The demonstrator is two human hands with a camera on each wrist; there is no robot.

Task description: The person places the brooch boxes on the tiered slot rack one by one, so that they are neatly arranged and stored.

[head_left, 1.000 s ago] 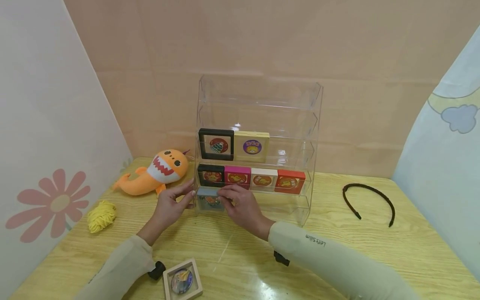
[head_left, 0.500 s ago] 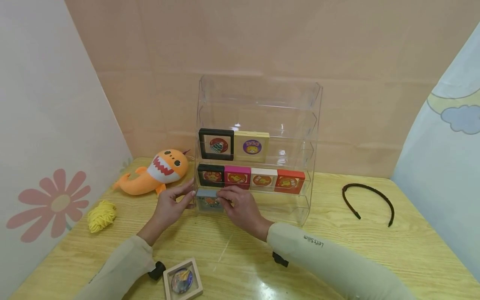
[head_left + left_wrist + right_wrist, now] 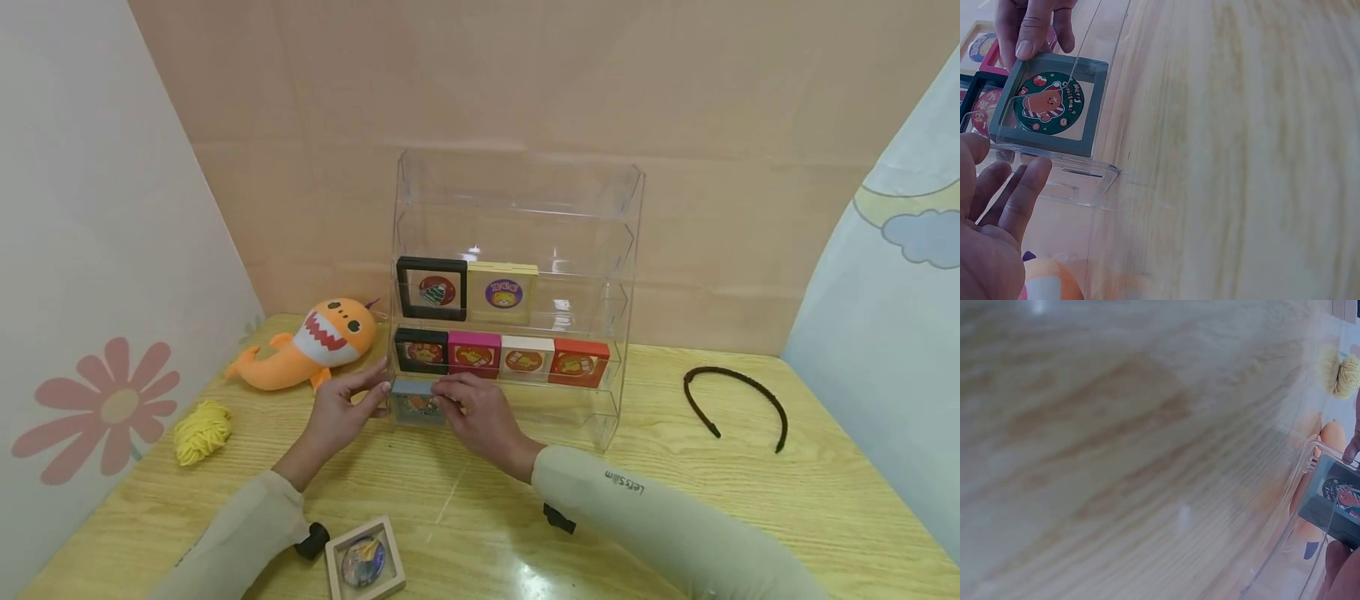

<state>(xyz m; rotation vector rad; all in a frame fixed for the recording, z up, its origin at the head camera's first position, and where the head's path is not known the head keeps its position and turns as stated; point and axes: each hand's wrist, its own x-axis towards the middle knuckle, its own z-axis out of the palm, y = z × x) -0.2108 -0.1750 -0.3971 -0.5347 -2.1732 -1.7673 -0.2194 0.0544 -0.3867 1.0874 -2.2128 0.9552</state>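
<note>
A grey-green display frame (image 3: 412,390) stands at the left end of the lowest tier of a clear acrylic display rack (image 3: 517,208). In the left wrist view, the frame (image 3: 1099,106) holds a round green badge with a brown bear and "Merry Christmas" lettering. My right hand (image 3: 487,421) pinches the frame's right edge between thumb and fingers. At the rack's left side is my left hand (image 3: 339,417), its thumb tip right at the frame's left corner. The left wrist view has that hand's fingers (image 3: 1025,187) extended and spread along the rack's side panel.
Black, magenta, white and red frames (image 3: 577,364) fill the tier above; a black and a cream frame (image 3: 504,312) sit higher. An orange plush shark (image 3: 330,342), yellow yarn (image 3: 202,433), a wooden frame (image 3: 366,560) and a dark headband (image 3: 738,375) lie on the table.
The grey-green frame has sunk very slightly into the lowest tier, my right hand still pinching it. My left hand has stayed in place.
</note>
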